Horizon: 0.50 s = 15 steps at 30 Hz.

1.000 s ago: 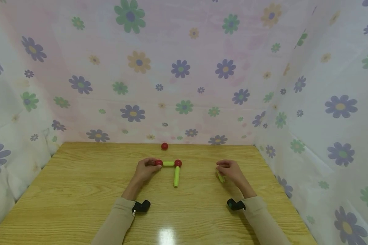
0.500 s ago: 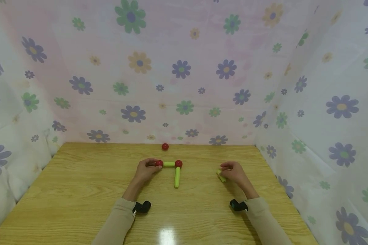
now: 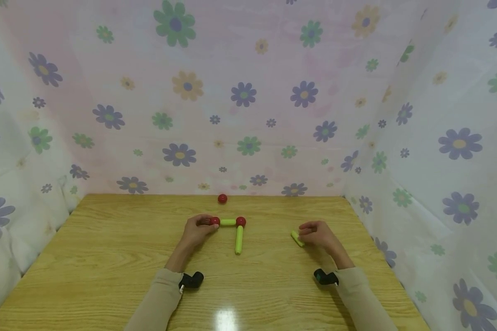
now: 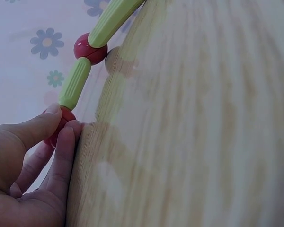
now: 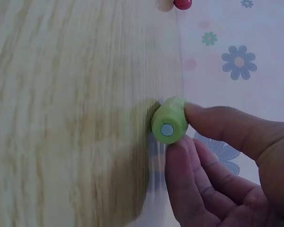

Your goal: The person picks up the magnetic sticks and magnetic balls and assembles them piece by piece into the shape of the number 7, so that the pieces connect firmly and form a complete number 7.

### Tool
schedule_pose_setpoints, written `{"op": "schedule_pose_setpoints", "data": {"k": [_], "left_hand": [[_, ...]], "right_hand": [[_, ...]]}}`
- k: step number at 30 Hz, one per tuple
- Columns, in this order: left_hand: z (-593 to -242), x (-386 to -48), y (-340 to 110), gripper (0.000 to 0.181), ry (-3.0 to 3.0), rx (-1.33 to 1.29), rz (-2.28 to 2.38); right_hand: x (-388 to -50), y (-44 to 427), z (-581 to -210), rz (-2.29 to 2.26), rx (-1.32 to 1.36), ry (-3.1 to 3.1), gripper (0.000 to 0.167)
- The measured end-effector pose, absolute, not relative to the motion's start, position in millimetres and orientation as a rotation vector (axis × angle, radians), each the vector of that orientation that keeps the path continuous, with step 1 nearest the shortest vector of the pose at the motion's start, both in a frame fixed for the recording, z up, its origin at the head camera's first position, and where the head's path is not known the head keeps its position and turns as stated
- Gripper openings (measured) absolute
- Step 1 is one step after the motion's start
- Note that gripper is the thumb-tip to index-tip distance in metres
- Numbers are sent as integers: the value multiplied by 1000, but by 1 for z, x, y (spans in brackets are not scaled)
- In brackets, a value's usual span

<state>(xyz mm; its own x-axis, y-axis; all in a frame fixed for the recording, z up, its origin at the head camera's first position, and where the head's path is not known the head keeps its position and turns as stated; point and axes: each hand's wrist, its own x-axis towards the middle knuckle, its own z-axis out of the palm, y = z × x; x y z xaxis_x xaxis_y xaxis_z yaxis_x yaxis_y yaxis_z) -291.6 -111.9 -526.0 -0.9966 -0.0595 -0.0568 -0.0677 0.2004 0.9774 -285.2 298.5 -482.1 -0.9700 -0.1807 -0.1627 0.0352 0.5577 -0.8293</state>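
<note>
Red balls and yellow-green sticks make an L-shaped piece on the table. My left hand [image 3: 197,229] pinches the end ball [image 4: 67,115] between thumb and fingers. From it, a short stick [image 3: 228,222] runs right to a second red ball [image 3: 240,221]; a longer stick [image 3: 239,240] extends from that ball toward me. Off to the right, a separate short green stick [image 3: 296,237] lies slanted, its round pale end face [image 5: 167,129] showing in the right wrist view. My right hand [image 3: 320,235] has thumb and index finger on either side of this stick, pinching it.
A loose red ball [image 3: 222,198] sits near the back edge of the wooden table [image 3: 107,257]. Flowered cloth [image 3: 215,138] hangs behind the table and along both sides. A black wrist camera [image 3: 192,279] is worn on each forearm.
My right hand has shifted slightly right and toward me, uncovering more of the separate green stick, which stays about where it was. My left hand and the L-shaped piece have hardly moved.
</note>
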Motion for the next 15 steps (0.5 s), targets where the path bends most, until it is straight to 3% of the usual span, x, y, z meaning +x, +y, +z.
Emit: {"op": "schedule_pose_setpoints", "data": {"k": [15], "left_hand": [[-526, -292, -111, 32, 2419, -145, 1992]], "right_hand": [[-287, 281, -485, -1183, -21, 2611, 26]]}}
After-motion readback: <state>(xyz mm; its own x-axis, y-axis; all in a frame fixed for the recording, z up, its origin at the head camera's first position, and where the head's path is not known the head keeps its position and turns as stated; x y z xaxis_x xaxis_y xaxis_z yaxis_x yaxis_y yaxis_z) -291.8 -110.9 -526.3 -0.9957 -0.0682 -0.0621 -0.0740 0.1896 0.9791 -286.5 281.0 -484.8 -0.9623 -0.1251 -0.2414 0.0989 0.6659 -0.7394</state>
